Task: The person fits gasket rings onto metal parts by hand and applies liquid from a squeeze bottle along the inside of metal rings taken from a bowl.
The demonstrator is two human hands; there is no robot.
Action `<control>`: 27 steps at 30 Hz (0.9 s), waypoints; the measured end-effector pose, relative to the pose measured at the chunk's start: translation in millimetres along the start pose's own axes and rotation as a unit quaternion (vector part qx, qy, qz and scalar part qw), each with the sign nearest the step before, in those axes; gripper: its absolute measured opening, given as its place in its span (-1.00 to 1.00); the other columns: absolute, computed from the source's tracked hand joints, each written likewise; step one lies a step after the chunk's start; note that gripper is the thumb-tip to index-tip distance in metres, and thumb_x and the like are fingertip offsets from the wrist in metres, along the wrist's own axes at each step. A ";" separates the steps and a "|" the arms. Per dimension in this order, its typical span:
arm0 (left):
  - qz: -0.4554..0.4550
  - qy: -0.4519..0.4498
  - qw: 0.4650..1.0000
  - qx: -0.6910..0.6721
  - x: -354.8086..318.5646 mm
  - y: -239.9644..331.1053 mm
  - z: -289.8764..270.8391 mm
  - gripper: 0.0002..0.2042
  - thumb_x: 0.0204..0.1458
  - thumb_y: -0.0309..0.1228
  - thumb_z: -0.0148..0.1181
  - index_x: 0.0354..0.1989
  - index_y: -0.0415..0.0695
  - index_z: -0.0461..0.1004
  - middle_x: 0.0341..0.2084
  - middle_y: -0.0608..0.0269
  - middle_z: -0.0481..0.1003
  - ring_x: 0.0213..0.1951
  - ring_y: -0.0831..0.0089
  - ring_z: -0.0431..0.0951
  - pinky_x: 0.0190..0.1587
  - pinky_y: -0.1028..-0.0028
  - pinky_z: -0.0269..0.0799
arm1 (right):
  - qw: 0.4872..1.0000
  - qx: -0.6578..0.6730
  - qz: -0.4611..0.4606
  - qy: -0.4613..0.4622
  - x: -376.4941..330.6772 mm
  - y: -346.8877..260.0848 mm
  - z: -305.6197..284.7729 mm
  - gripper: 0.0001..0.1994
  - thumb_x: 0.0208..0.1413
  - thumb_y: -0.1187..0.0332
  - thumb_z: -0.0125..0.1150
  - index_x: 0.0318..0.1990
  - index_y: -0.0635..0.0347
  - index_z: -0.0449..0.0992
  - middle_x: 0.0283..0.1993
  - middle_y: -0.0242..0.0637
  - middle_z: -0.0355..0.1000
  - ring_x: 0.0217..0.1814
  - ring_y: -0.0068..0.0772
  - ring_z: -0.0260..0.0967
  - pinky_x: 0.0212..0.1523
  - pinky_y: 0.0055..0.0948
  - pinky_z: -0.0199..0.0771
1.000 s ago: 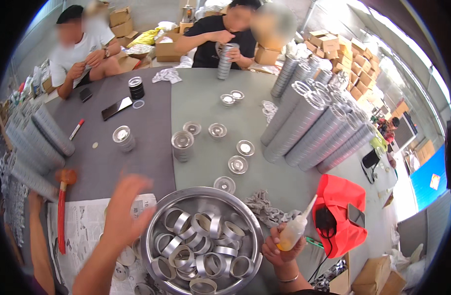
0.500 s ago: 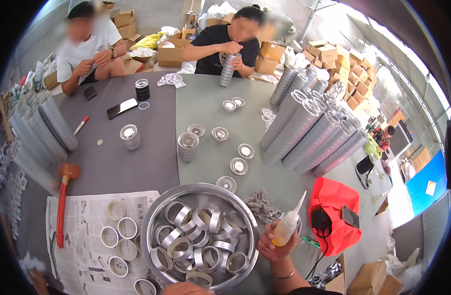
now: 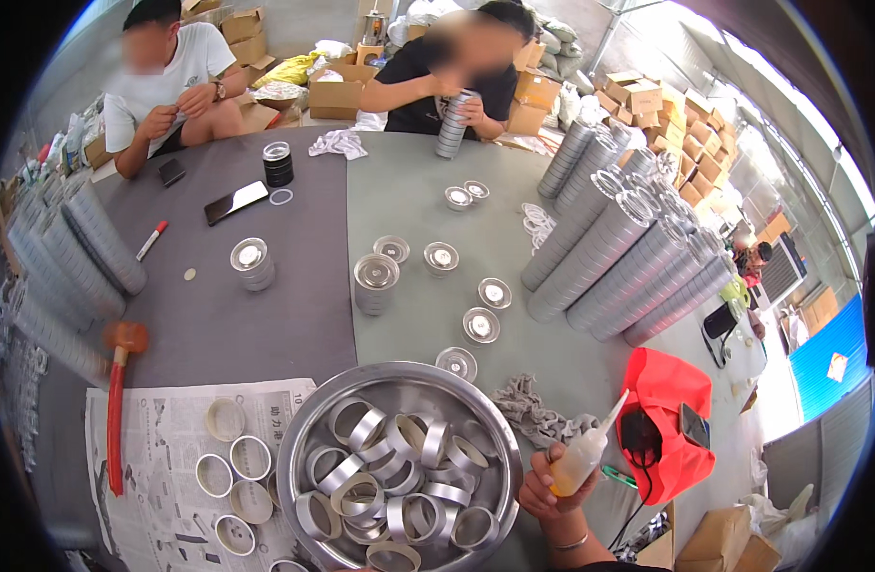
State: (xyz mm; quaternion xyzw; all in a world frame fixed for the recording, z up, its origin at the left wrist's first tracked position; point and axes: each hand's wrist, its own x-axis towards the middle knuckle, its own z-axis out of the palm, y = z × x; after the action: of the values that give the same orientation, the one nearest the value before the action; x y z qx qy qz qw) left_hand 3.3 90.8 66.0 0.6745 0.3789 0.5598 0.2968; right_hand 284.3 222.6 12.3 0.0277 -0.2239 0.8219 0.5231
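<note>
My right hand (image 3: 550, 488) grips a small squeeze bottle (image 3: 584, 456) with a long white nozzle pointing up and right, just right of a big steel bowl (image 3: 299, 448). The bowl holds several shiny metal rings (image 3: 399, 477). My left hand is out of the picture. Left of the bowl, a newspaper sheet (image 3: 151, 458) carries several pale rings (image 3: 232, 458) laid flat.
Small stacks of round metal lids (image 3: 375, 282) dot the grey table. Long rolls of stacked lids (image 3: 614, 257) lie at right and at left (image 3: 94, 238). A red-handled mallet (image 3: 118, 400), a grey rag (image 3: 537, 415), a red bag (image 3: 671, 419), a phone (image 3: 235, 202). Two people sit opposite, handling lids.
My left hand, raised over the newspaper a second ago, dropped to the lower edge and is now gone from view. The right hand with the bottle stays put.
</note>
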 end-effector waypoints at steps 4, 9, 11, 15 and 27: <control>-0.005 0.019 1.000 -0.009 -0.4 0.2 -2.2 -0.89 -0.09 -0.46 0.20 -0.46 -0.25 0.51 -0.58 0.11 0.49 -0.61 0.24 0.48 -0.59 0.40 0.35 | 1.000 0.000 0.004 0.003 0.5 1.4 0.9 -0.40 0.03 -0.16 0.03 0.03 0.17 0.24 -0.29 -0.23 0.23 -0.55 -0.54 0.22 -0.58 -0.53 0.27; -0.001 0.031 1.000 -0.001 2.9 -1.3 -5.2 -0.87 -0.20 -0.50 0.29 -0.47 -0.26 0.51 -0.61 0.12 0.49 -0.62 0.27 0.49 -0.60 0.43 0.36 | 1.000 0.005 0.005 0.010 -4.0 0.4 -2.0 -0.39 0.03 -0.17 0.03 0.03 0.16 0.25 -0.29 -0.22 0.24 -0.55 -0.54 0.24 -0.59 -0.54 0.28; -0.005 0.029 0.999 -0.018 1.0 -3.2 -5.3 -0.86 -0.25 -0.53 0.32 -0.48 -0.26 0.51 -0.62 0.13 0.48 -0.62 0.29 0.49 -0.60 0.44 0.35 | 1.000 0.008 0.003 0.009 -3.5 0.1 -2.8 -0.39 0.03 -0.17 0.04 0.03 0.16 0.25 -0.29 -0.22 0.24 -0.55 -0.54 0.24 -0.58 -0.54 0.29; -0.001 0.038 0.999 -0.033 1.2 -5.8 -3.7 -0.82 -0.35 -0.61 0.36 -0.51 -0.24 0.51 -0.65 0.16 0.47 -0.65 0.33 0.47 -0.63 0.48 0.32 | 1.000 0.011 0.009 0.014 -3.4 1.3 -2.3 -0.39 0.02 -0.16 0.05 0.03 0.16 0.26 -0.28 -0.21 0.25 -0.54 -0.53 0.25 -0.56 -0.54 0.30; -0.015 0.060 0.998 -0.022 2.3 -3.3 -3.2 -0.81 -0.37 -0.63 0.36 -0.55 -0.21 0.47 -0.68 0.21 0.42 -0.69 0.39 0.41 -0.67 0.50 0.27 | 1.000 0.019 0.019 0.008 -2.3 1.0 -0.2 -0.40 0.03 -0.17 0.03 0.03 0.15 0.27 -0.28 -0.20 0.26 -0.57 -0.53 0.24 -0.58 -0.57 0.28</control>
State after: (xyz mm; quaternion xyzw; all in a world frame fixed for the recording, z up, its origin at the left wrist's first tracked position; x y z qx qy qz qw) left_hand -0.3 94.5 65.1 0.6272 0.3934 0.6033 0.2965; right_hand 284.4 220.4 11.1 0.0266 -0.2044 0.8362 0.5081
